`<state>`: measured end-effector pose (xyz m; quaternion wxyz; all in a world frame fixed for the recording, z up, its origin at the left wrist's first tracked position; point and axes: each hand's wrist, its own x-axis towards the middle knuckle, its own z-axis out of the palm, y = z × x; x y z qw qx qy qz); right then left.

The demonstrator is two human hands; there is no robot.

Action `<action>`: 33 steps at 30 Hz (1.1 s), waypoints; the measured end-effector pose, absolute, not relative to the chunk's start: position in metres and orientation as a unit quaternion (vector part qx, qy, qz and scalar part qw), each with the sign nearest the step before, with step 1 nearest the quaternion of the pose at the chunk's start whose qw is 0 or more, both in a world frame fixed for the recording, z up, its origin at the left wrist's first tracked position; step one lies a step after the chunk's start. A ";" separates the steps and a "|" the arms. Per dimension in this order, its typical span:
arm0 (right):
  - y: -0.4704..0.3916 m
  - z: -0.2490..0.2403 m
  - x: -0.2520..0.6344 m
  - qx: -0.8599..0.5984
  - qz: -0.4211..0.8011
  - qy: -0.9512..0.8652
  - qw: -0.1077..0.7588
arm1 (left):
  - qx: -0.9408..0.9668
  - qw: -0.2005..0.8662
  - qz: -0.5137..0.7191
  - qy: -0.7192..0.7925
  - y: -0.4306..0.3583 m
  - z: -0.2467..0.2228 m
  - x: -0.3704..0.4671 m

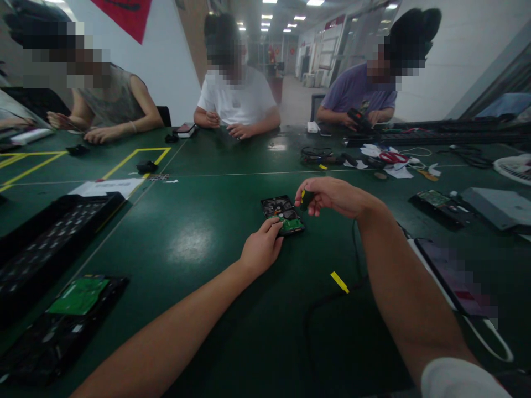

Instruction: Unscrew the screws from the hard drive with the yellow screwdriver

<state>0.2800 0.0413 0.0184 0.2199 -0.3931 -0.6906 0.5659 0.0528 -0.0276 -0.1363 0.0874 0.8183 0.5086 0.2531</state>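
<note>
Preferably, the left hand [259, 251], half open with bent fingers resting on the near end of the hard drive [279, 206] around mid-frame, should steady it flat, while beyond, the right hand [335, 194], fingers curled around a tool handle [306, 199], should stay straight.

Electronics workshop, from where I stand. Shared green counter [249, 331], yellow outlines [153, 149] marked toward its far left corner. Hard drive [62, 342], circuit board [81, 294] showing, at the near left corner; tangled cables [317, 156] toward the far edge, where three people [238, 99] sit.
</note>
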 end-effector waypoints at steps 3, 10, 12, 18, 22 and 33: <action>0.042 0.018 0.279 -0.384 0.571 -0.690 0.225 | 0.819 0.089 0.249 0.510 -0.028 -0.136 0.053; 0.042 0.015 0.277 -0.391 0.559 -0.692 0.236 | 0.817 0.078 0.241 0.517 -0.029 -0.137 0.055; 0.041 0.015 0.276 -0.390 0.555 -0.694 0.240 | 0.817 0.073 0.239 0.519 -0.030 -0.138 0.056; 0.040 0.015 0.277 -0.399 0.568 -0.681 0.232 | 0.820 0.067 0.233 0.519 -0.030 -0.136 0.056; 0.042 0.016 0.283 -0.388 0.591 -0.669 0.230 | 0.819 0.071 0.235 0.519 -0.030 -0.135 0.056; 0.042 0.026 0.285 -0.398 0.465 -0.754 0.240 | 0.824 0.039 0.241 0.512 -0.030 -0.137 0.056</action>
